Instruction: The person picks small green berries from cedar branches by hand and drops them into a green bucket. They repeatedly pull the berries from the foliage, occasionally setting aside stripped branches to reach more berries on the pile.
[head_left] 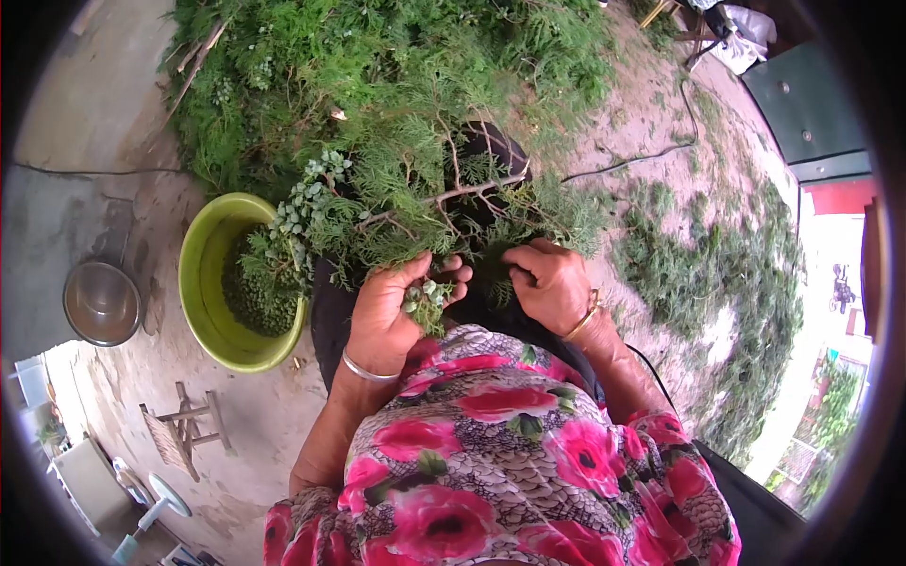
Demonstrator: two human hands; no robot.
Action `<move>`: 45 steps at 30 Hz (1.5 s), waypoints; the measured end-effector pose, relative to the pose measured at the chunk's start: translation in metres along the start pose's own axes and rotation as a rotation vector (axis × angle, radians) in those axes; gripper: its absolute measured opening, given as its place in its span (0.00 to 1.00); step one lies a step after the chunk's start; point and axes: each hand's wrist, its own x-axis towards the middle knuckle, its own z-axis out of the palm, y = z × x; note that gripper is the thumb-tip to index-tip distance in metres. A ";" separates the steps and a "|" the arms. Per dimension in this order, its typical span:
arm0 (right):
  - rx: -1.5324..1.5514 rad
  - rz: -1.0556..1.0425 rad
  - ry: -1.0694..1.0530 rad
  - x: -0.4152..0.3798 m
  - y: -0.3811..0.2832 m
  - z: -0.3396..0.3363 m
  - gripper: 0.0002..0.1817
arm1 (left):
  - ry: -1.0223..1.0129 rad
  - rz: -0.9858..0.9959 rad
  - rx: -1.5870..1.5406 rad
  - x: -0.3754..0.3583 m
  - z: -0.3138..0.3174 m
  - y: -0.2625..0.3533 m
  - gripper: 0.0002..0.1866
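A leafy conifer branch (453, 198) with a bare woody stem lies across my lap, its flat green sprays spreading to both sides. My left hand (382, 316) has its fingers curled around a small cluster of pale green cones (427, 300) with a bit of foliage below. To the right, my right hand (555, 288) is closed, thumb against bent fingers, at the near edge of the sprays; what it pinches is hidden. More blue-green cones (304, 212) hang on the branch's left side, over the rim of a yellow-green tub (200, 316). Small green cones (269, 307) fill part of the tub.
A big heap of cut conifer branches (396, 57) lies ahead. Foliage scraps (717, 292) cover the floor at right, where a dark cable (632, 162) runs. At left are a metal bowl (102, 304) and a small wooden stool (184, 429). A green cabinet (807, 108) stands at upper right.
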 end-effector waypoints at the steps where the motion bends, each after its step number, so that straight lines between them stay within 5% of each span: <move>1: -0.032 0.022 -0.011 -0.001 -0.001 0.000 0.07 | 0.028 -0.003 0.017 0.001 0.000 0.001 0.11; 10: -0.166 0.066 -0.485 0.029 0.011 -0.007 0.07 | 0.068 -0.024 0.012 0.002 0.004 0.001 0.11; 17: -0.289 0.063 -0.475 0.033 0.011 -0.003 0.09 | 0.009 -0.022 -0.030 -0.003 0.007 0.006 0.13; 24: -0.197 0.033 -0.464 0.027 0.014 -0.007 0.10 | 0.053 0.084 0.224 -0.008 0.000 0.008 0.15; 29: -0.406 0.047 -0.597 0.033 0.000 -0.008 0.12 | 0.054 0.105 0.326 -0.021 0.010 0.012 0.11; 33: -0.148 -0.023 -0.335 0.025 0.022 -0.006 0.13 | 0.094 0.093 0.237 -0.018 0.000 0.014 0.09; 35: 0.405 0.070 -0.167 0.017 0.028 -0.009 0.12 | 0.079 0.005 0.133 -0.015 -0.003 0.014 0.09; 38: 0.611 0.305 -0.117 0.009 0.020 -0.026 0.12 | 0.078 -0.036 0.050 -0.010 0.001 0.011 0.10; 45: 0.532 0.336 -0.014 -0.017 0.022 -0.028 0.05 | 0.064 -0.060 0.055 -0.006 0.002 0.011 0.08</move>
